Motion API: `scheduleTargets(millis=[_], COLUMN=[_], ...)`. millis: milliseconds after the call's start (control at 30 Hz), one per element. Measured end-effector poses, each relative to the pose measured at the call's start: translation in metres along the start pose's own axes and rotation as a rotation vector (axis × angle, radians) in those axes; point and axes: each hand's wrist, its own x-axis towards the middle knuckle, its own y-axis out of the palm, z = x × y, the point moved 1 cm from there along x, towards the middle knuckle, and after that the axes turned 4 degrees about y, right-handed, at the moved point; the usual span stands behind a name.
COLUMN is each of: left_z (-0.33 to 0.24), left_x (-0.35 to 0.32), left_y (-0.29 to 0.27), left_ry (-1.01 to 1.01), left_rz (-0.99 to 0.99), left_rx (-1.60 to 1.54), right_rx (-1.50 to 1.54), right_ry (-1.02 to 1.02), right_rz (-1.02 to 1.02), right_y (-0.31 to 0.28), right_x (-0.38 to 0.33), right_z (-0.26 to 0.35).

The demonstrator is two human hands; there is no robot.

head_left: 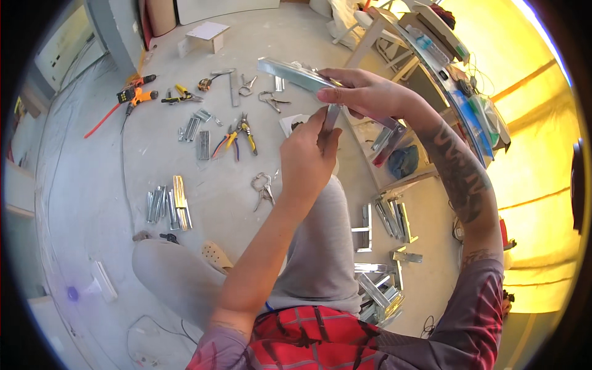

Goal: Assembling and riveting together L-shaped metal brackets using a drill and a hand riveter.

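Up in front of me is a piece of shiny metal channel [290, 71], its long arm slanting to the upper left. My right hand [365, 92] is closed round its near end, thumb on top. Just below, my left hand [308, 151] grips a shorter metal leg [332, 117] that meets the channel from beneath; whether the two are fastened together is hidden by my fingers. Locking pliers [264, 190] lie on the floor below my left hand, with more locking pliers [271, 101] farther off. Yellow-handled snips [248, 134] are left of my left hand.
Cut metal pieces [166, 205] stand in a cluster at left; a larger pile [379, 293] lies by my right side. An orange cordless drill [137, 95], a tape measure [205, 84] and a small stool [208, 31] are farther away. A cluttered workbench [425, 55] borders the right.
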Motion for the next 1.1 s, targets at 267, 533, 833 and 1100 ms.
scheduleTargets(millis=[267,533,833,1100], left_z=[-0.007,-0.005,-0.016,-0.015], left_x=[-0.022,-0.025,-0.021,-0.024], left_y=[0.025,0.032,0.039,0.041], left_ry=[-0.078,0.004,-0.034,-0.03], left_rz=[0.095,0.084,0.17,0.124], left_rx=[0.088,0.135,0.202,0.183], right_rx=[-0.042,-0.114,-0.329,-0.168], right_ry=[0.083,0.161,-0.029,-0.026], right_rz=[0.06,0.02,-0.021,-0.081], right_y=[-0.005,0.001,-0.001,0.006], right_x=[-0.006,-0.022,-0.023,-0.031], right_z=[-0.053,-0.064,-0.074,-0.069])
